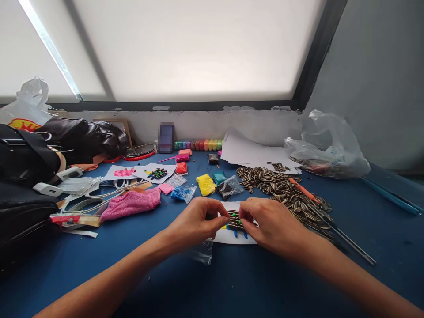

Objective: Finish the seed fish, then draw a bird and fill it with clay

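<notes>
Your left hand [195,221] and right hand [271,223] meet over a white paper card [232,234] lying flat on the blue table [232,282], directly before you. Both hands are curled, thumb and forefinger pinched together at the seed figure [234,219] on the card; what each fingertip holds is too small to tell, though the pinch sits right on the figure. The figure already shows a patch of striped sunflower seeds, a green dot on top and blue clay pieces along its lower edge, so in my judgement the piece is well advanced but not finished, since you are working at its top. A large heap of loose sunflower seeds [281,190] lies near your right hand, with an orange-handled tool [303,190] resting across it. Small bags of coloured clay [205,184] sit just beyond the card. Two further cards [145,172], one with a pink shape and one with a seeded shape, lie well apart to the left, and look complete. A pink cloth [132,203] lies near your left forearm.
</notes>
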`<state>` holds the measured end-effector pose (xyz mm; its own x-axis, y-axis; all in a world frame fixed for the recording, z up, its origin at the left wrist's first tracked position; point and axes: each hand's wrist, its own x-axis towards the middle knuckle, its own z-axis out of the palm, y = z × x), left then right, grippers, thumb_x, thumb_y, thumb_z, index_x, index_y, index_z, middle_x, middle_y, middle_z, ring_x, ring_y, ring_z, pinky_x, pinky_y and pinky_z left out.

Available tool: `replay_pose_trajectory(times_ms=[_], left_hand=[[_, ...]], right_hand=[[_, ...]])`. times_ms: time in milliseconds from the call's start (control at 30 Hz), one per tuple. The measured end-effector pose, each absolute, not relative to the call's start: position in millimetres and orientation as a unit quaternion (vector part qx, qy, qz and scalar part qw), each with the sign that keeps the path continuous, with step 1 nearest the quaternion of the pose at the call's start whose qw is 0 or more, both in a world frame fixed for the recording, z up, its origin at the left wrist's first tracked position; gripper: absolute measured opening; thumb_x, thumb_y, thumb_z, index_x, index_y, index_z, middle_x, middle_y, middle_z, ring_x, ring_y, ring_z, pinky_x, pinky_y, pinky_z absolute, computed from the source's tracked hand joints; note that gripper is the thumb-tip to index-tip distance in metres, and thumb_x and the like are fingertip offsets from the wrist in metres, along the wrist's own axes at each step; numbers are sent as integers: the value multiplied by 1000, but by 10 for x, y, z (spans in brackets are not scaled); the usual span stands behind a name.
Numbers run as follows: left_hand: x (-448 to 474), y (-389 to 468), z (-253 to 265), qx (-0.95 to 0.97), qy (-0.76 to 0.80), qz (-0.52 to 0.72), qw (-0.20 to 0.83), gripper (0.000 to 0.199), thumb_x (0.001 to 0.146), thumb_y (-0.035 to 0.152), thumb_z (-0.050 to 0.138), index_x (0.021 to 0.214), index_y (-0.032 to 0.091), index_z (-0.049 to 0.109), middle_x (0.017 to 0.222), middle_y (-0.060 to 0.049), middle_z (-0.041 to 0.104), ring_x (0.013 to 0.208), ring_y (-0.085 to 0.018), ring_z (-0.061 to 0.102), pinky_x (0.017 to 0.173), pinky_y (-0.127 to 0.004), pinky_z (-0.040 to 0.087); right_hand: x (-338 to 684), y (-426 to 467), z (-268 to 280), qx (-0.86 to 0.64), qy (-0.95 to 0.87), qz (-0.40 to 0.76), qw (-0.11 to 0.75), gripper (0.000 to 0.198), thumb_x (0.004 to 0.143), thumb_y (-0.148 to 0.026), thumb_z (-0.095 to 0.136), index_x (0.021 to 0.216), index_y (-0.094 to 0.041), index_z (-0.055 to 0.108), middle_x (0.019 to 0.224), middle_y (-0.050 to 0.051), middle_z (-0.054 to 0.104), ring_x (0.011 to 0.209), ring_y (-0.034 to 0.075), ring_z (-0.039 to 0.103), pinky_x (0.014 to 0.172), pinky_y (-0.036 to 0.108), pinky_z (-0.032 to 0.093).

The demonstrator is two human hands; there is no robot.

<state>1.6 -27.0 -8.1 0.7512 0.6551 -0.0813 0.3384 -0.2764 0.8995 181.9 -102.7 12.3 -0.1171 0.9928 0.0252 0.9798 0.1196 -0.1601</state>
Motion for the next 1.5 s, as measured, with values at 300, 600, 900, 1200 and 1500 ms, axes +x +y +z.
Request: replay_pose_trajectory(times_ms=[300,600,900,1200,1500], left_hand=[[12,-265,-104,793,312,141,504,14,82,24,59,79,13,68,48,5,53,47,-8,45,46,-18,32],[11,-306,-78,792,289,121,524,20,85,26,57,86,12,71,49,5,51,46,-8,44,45,-18,31],[11,-290,-95,790,278,115,534,22,87,28,56,85,12,71,50,4,51,47,-8,44,45,-19,31],[5,-279,-67,786,289,126,531,19,85,23,56,84,12,71,50,4,52,48,-8,44,46,-18,31],[-3,-274,-75,785,293,113,534,21,86,25,55,86,12,71,51,4,53,49,-9,47,47,-18,34]], right_hand=[[1764,-1047,44,-660,-750,27,37,14,90,-16,50,81,-19,61,83,4,66,69,17,59,59,29,27],[1745,-1054,35,-652,-756,37,33,11,87,-13,52,83,-21,59,87,3,66,71,17,58,58,28,27],[1753,-1052,23,-639,-767,49,40,12,86,-14,52,80,-20,60,85,4,64,71,17,57,59,29,27],[1794,-1055,86,-641,-762,69,59,13,85,-12,53,79,-21,60,78,0,65,68,14,55,59,27,28],[1805,-1066,97,-645,-759,76,50,15,86,-14,52,75,-21,60,79,1,64,68,15,54,59,27,28]])
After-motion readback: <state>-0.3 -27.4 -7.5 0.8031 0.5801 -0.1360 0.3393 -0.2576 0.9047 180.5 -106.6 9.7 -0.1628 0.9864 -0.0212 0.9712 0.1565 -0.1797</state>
